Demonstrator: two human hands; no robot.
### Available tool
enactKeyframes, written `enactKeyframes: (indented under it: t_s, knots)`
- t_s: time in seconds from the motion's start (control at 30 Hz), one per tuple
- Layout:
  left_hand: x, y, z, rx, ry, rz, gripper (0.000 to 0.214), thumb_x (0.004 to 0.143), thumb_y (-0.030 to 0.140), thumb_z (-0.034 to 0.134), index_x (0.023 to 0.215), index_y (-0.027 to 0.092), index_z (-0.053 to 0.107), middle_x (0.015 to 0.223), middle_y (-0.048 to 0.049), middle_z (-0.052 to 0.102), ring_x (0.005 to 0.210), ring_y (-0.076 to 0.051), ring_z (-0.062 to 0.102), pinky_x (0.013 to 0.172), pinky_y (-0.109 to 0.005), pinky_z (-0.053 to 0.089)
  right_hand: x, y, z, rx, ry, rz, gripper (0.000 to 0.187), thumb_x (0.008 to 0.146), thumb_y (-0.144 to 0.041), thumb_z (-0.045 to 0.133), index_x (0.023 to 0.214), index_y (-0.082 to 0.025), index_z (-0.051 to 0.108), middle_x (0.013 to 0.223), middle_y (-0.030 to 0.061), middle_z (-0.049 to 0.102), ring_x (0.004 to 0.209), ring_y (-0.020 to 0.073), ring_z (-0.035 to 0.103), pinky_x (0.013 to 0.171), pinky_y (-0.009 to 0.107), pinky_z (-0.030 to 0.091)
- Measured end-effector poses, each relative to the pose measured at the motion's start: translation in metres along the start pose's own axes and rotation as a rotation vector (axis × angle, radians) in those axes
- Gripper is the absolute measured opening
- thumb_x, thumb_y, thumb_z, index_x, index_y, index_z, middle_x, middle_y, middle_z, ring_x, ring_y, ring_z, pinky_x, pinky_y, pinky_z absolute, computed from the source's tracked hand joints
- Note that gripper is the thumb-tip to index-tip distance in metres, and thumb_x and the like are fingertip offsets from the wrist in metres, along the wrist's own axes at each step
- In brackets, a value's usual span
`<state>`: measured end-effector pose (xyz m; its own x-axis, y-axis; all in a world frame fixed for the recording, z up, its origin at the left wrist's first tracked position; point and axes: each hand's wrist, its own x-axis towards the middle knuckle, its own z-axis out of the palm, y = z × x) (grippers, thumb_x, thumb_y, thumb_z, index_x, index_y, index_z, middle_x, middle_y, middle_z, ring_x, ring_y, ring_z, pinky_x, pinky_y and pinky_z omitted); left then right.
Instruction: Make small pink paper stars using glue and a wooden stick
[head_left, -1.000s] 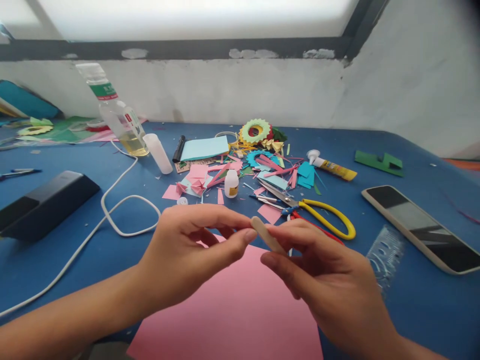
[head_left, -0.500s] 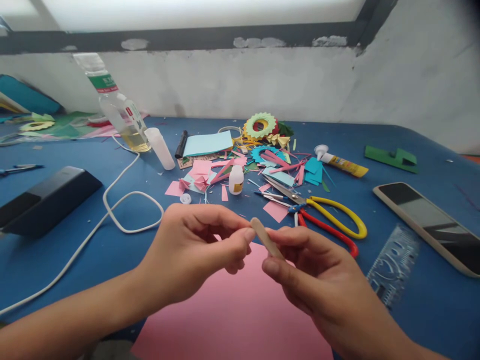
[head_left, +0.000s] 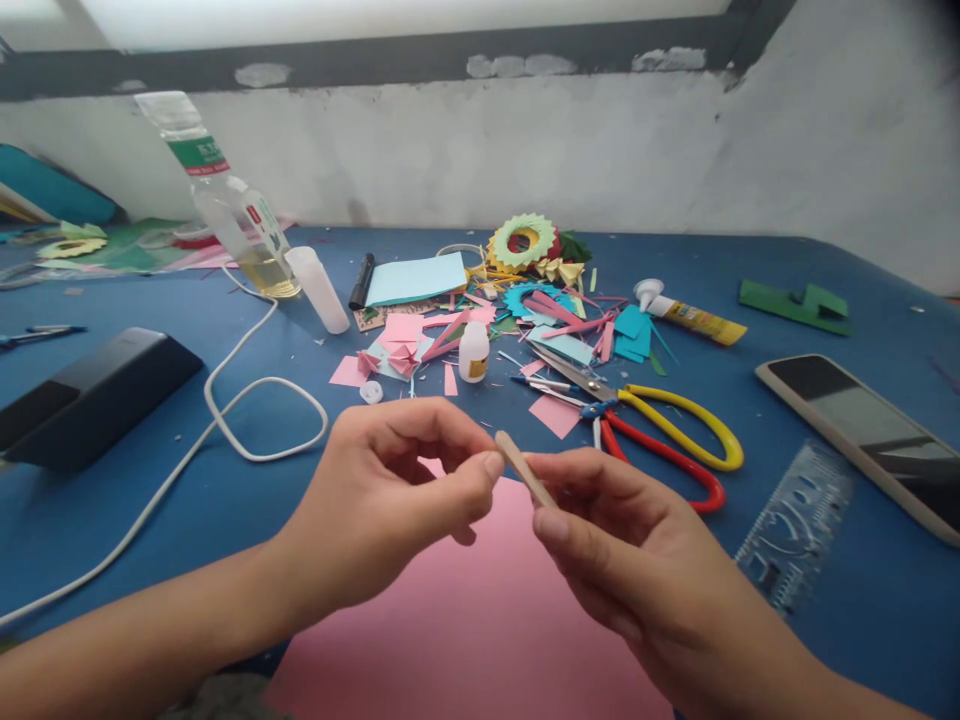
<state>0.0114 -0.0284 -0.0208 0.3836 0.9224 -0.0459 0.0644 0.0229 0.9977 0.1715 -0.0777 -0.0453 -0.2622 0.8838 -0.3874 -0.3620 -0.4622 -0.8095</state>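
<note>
A flat wooden craft stick (head_left: 525, 470) is pinched between the thumb and fingers of my right hand (head_left: 637, 560), its far end pointing up and left. My left hand (head_left: 397, 490) is closed in a pinch, thumb against index finger, right beside that far end. Whatever those left fingertips hold, if anything, is hidden. Both hands are above a large pink paper sheet (head_left: 480, 620). Just beyond them stands a small white glue bottle (head_left: 473, 352) without its cap, and a white cap (head_left: 371, 391) lies to its left.
Large scissors (head_left: 637, 420) with yellow and red handles lie beyond my right hand. A clear ruler (head_left: 799, 525) and phone (head_left: 870, 430) are at the right. Paper scraps (head_left: 405, 335), a bottle (head_left: 244, 230) and a white cable (head_left: 217, 400) occupy the back and left.
The craft stick has turned slightly and now shows a narrower side. My left fingertips have shifted slightly left. The view has tilted a little.
</note>
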Motion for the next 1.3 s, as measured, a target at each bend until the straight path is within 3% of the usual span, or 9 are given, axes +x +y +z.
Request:
enactKeyframes:
  t_s: [0.2, 0.4, 0.7, 0.83, 0.93, 1.03, 1.1, 1.23, 1.3]
  knots:
    - [0.0, -0.004, -0.002, -0.103, -0.064, -0.024, 0.011, 0.073, 0.011, 0.06, 0.064, 0.017, 0.063, 0.058, 0.0046, 0.06, 0.043, -0.005, 0.053, 0.04, -0.013, 0.05, -0.001, 0.001, 0.0, 0.052, -0.056, 0.029, 0.02, 0.073, -0.038, 0.069, 0.089, -0.027, 0.066, 0.051, -0.0072, 0.042, 0.039, 0.0019, 0.033, 0.035, 0.013, 0.02]
    - [0.001, -0.009, -0.005, -0.212, -0.142, -0.069, 0.01, 0.075, 0.015, 0.062, 0.066, 0.017, 0.062, 0.059, 0.004, 0.058, 0.044, -0.006, 0.054, 0.041, -0.014, 0.052, 0.0, -0.002, 0.001, 0.153, -0.156, 0.038, 0.012, 0.078, -0.033, 0.065, 0.088, -0.027, 0.065, 0.059, -0.0063, 0.05, 0.035, -0.0017, 0.03, 0.033, 0.012, 0.015]
    - [-0.004, -0.007, -0.007, -0.281, -0.208, -0.035, 0.013, 0.082, 0.023, 0.058, 0.07, 0.018, 0.061, 0.063, 0.0035, 0.058, 0.048, -0.008, 0.058, 0.047, -0.019, 0.052, 0.0, -0.004, -0.003, 0.127, -0.137, 0.052, 0.016, 0.08, -0.038, 0.061, 0.085, -0.023, 0.059, 0.057, -0.006, 0.052, 0.034, -0.001, 0.028, 0.034, 0.014, 0.014]
    - [-0.003, -0.007, -0.011, -0.164, -0.158, 0.07, 0.029, 0.086, 0.023, 0.049, 0.058, 0.017, 0.056, 0.057, 0.0019, 0.056, 0.051, -0.01, 0.055, 0.051, -0.022, 0.048, 0.002, -0.001, -0.005, 0.053, -0.098, -0.008, 0.016, 0.079, -0.038, 0.063, 0.086, -0.024, 0.062, 0.058, -0.005, 0.052, 0.036, 0.0008, 0.032, 0.035, 0.015, 0.02]
    - [0.005, -0.001, -0.021, -0.059, 0.002, 0.218, 0.032, 0.086, 0.02, 0.05, 0.055, 0.017, 0.057, 0.056, 0.0031, 0.059, 0.052, -0.008, 0.054, 0.053, -0.02, 0.046, 0.004, 0.001, -0.006, 0.005, -0.035, -0.114, 0.011, 0.078, -0.035, 0.065, 0.086, -0.027, 0.064, 0.059, -0.0056, 0.052, 0.041, 0.0015, 0.037, 0.038, 0.014, 0.027]
    - [0.015, 0.004, -0.03, -0.04, 0.301, 0.28, 0.008, 0.079, 0.016, 0.062, 0.078, 0.024, 0.065, 0.084, 0.0068, 0.064, 0.062, -0.006, 0.057, 0.054, -0.016, 0.048, 0.005, 0.001, -0.007, -0.06, 0.029, -0.192, 0.013, 0.077, -0.034, 0.067, 0.09, -0.03, 0.066, 0.061, -0.0057, 0.051, 0.046, 0.0023, 0.04, 0.04, 0.013, 0.031]
    - [0.019, 0.005, -0.032, 0.005, 0.389, 0.262, 0.022, 0.074, 0.016, 0.068, 0.094, 0.027, 0.065, 0.099, 0.007, 0.062, 0.072, -0.008, 0.058, 0.057, -0.016, 0.051, 0.005, 0.002, -0.008, -0.093, 0.055, -0.212, 0.016, 0.075, -0.035, 0.068, 0.091, -0.032, 0.067, 0.063, -0.0051, 0.051, 0.049, 0.0031, 0.042, 0.041, 0.013, 0.032]
    - [0.014, -0.001, -0.023, 0.198, 0.247, 0.254, 0.007, 0.077, 0.023, 0.065, 0.081, 0.02, 0.07, 0.065, 0.0032, 0.064, 0.06, -0.009, 0.058, 0.054, -0.016, 0.05, 0.005, 0.003, -0.008, -0.155, 0.09, -0.231, 0.019, 0.073, -0.036, 0.07, 0.091, -0.031, 0.066, 0.063, -0.0048, 0.049, 0.05, 0.0044, 0.041, 0.043, 0.014, 0.034]
    - [0.007, -0.004, -0.015, 0.273, 0.134, 0.217, 0.007, 0.075, 0.021, 0.066, 0.079, 0.019, 0.071, 0.063, 0.0015, 0.065, 0.056, -0.009, 0.057, 0.05, -0.016, 0.048, 0.005, 0.003, -0.008, -0.192, 0.085, -0.229, 0.02, 0.074, -0.037, 0.069, 0.092, -0.03, 0.065, 0.063, -0.0049, 0.048, 0.05, 0.0048, 0.041, 0.043, 0.015, 0.035]
